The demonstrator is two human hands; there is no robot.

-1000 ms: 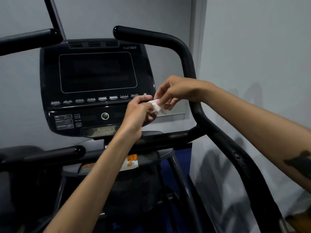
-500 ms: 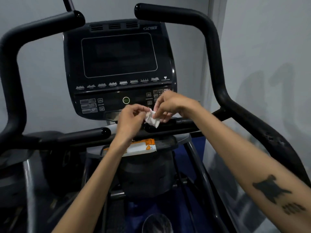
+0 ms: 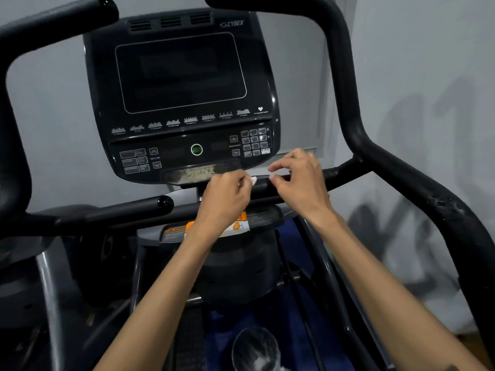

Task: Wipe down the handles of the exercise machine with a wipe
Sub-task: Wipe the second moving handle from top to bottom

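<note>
A black exercise machine fills the view, with its console [image 3: 184, 76] in the middle. Tall curved handles rise on the left [image 3: 13, 145] and the right [image 3: 345, 108]. Short inner handles run below the console on the left [image 3: 128, 211] and the right [image 3: 342, 174]. My left hand [image 3: 227, 196] pinches a small white wipe [image 3: 253, 180] just under the console. My right hand [image 3: 300, 178] hovers over the right inner handle with its fingers loosely curled, a short gap away from the wipe, and it holds nothing that I can see.
An orange and white packet [image 3: 239, 225] lies on the tray under the console, partly hidden by my left wrist. A clear rounded object [image 3: 254, 346] shows at the bottom. A grey wall [image 3: 428, 76] stands close on the right, behind the tall handle.
Both hands pinched the wipe between them before. Now my right hand has let go and drawn slightly right, and the wipe stays in my left hand. The view has moved closer to the console.
</note>
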